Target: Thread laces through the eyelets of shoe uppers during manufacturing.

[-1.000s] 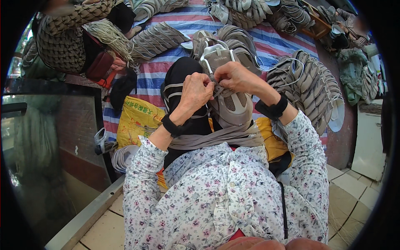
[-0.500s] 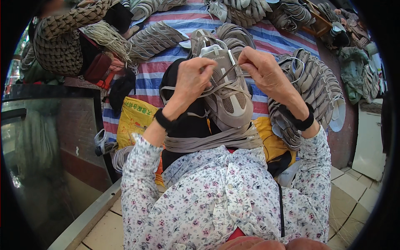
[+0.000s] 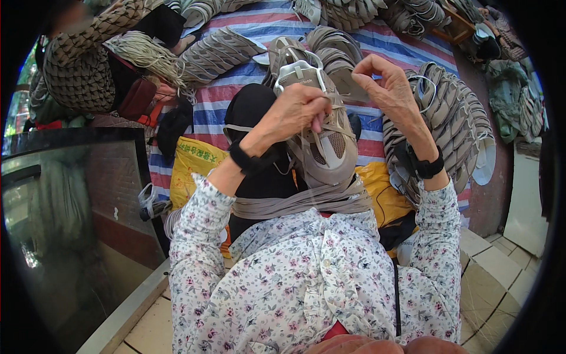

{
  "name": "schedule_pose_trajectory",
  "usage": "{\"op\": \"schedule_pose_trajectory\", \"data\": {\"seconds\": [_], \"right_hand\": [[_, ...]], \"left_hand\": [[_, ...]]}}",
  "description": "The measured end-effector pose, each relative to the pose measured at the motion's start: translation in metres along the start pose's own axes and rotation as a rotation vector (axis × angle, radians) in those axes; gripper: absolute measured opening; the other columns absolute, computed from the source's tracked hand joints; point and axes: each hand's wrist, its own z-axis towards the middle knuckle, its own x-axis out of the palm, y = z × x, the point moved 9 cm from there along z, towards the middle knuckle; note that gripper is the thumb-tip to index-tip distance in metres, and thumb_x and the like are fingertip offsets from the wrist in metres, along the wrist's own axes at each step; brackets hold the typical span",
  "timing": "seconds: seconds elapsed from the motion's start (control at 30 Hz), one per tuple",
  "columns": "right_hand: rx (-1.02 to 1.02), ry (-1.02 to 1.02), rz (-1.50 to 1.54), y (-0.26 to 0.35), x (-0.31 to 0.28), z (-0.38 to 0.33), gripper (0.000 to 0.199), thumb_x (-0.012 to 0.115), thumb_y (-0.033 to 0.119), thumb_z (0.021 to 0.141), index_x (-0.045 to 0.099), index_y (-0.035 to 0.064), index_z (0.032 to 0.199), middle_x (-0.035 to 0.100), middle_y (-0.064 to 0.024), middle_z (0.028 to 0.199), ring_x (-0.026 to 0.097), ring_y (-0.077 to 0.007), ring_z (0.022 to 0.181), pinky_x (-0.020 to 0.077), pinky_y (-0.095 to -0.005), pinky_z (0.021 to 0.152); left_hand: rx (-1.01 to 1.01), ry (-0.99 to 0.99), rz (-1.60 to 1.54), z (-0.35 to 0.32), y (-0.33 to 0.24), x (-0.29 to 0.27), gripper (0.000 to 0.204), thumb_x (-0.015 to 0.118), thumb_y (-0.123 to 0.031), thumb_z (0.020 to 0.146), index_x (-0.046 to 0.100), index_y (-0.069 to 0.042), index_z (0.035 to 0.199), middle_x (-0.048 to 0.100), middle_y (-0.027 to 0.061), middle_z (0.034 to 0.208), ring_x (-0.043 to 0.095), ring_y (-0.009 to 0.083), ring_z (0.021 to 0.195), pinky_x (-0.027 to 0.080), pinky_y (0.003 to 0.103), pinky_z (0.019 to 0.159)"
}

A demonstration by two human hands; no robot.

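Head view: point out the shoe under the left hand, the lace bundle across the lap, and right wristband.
Shoe [image 3: 338,143], head view: mesh near toe.
Lace bundle [image 3: 300,203], head view: middle strands.
Right wristband [image 3: 430,167], head view: black strap.

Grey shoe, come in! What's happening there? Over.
Left hand curled over grey shoe. Right hand raised to its right; grip unclear. Left hand partly blocks view of shoe.

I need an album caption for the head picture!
Left hand over a grey shoe, right hand up beside it.
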Motion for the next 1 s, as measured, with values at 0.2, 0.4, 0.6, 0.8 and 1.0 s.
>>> {"op": "schedule_pose_trajectory", "data": {"seconds": [0.2,0.4,0.6,0.8,1.0], "right_hand": [[-0.025,0.193,-0.133,0.005,0.034,-0.026,0.015,0.064,0.0,0.086,0.066,0.0014,0.101,0.058,-0.001,0.079,0.052,-0.0077,0.068,0.0418,-0.0235,0.062],[-0.363,0.316,-0.366,0.024,0.098,-0.031,0.023,0.067,-0.002,0.081,0.067,0.0047,0.103,0.06,-0.0094,0.08,0.062,-0.026,0.07,0.048,-0.0355,0.062],[-0.024,0.272,0.049,-0.01,0.092,-0.014,0.011,0.063,0.002,0.09,0.065,0.0027,0.1,0.065,-0.0071,0.085,0.066,-0.022,0.076,0.0527,-0.0335,0.065],[0.188,-0.158,0.788,-0.105,-0.041,0.015,0.023,0.055,0.016,0.1,0.064,-0.003,0.11,0.068,-0.0113,0.093,0.068,-0.021,0.082,0.0569,-0.0327,0.078],[0.222,-0.526,0.772,-0.128,-0.123,0.022,0.022,0.061,0.011,0.097,0.062,-0.0037,0.113,0.068,-0.0078,0.097,0.067,-0.0129,0.085,0.0541,-0.0226,0.072]], "left_hand": [[0.135,-0.603,-0.383,-0.106,0.021,-0.131,0.022,0.054,-0.016,0.101,0.066,0.002,0.094,0.053,-0.002,0.069,0.042,0.0027,0.056,0.034,0.016,0.051],[0.137,-0.822,-0.756,-0.203,0.061,-0.179,0.018,0.057,-0.012,0.1,0.064,0.005,0.099,0.059,0.0012,0.077,0.046,0.0018,0.059,0.037,0.012,0.051],[0.172,-0.893,-0.793,-0.231,0.072,-0.179,0.017,0.056,-0.01,0.1,0.064,0.005,0.101,0.06,0.0023,0.078,0.048,0.0017,0.059,0.041,0.012,0.052],[0.281,-1.069,-0.916,-0.328,0.097,-0.269,0.014,0.053,-0.006,0.1,0.057,0.007,0.106,0.054,0.0038,0.08,0.044,0.003,0.056,0.038,0.016,0.049],[0.352,-1.159,-0.852,-0.465,0.094,-0.364,0.021,0.053,-0.007,0.101,0.055,0.01,0.112,0.056,0.0051,0.082,0.049,0.0024,0.059,0.039,0.014,0.05]]}}
